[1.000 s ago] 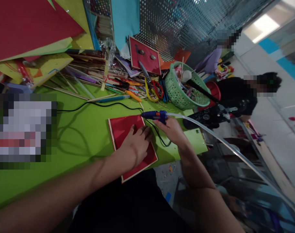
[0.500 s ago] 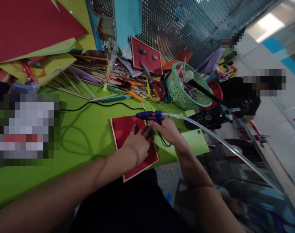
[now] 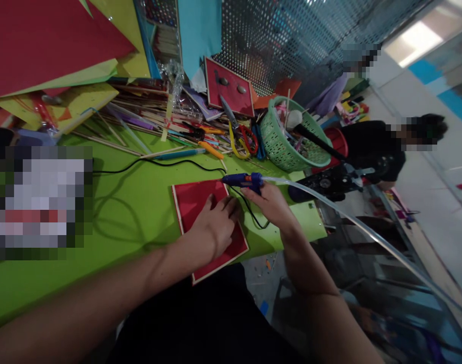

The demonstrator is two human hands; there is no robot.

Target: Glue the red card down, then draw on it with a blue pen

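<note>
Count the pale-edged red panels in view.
2. The near panel lies on the green tabletop under the left hand. The far panel, bearing two pebble-like lumps, is by the perforated screen, partly behind scissors. Others could be hidden in the clutter.

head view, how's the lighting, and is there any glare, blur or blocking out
Head view: dim overall, but the ceiling light is blown out; head view: a soft looping shadow falls on the green tabletop left of the red board, and a highlight runs along the clear rod; head view: lower-right background soft, pixelated patch at left.
</note>
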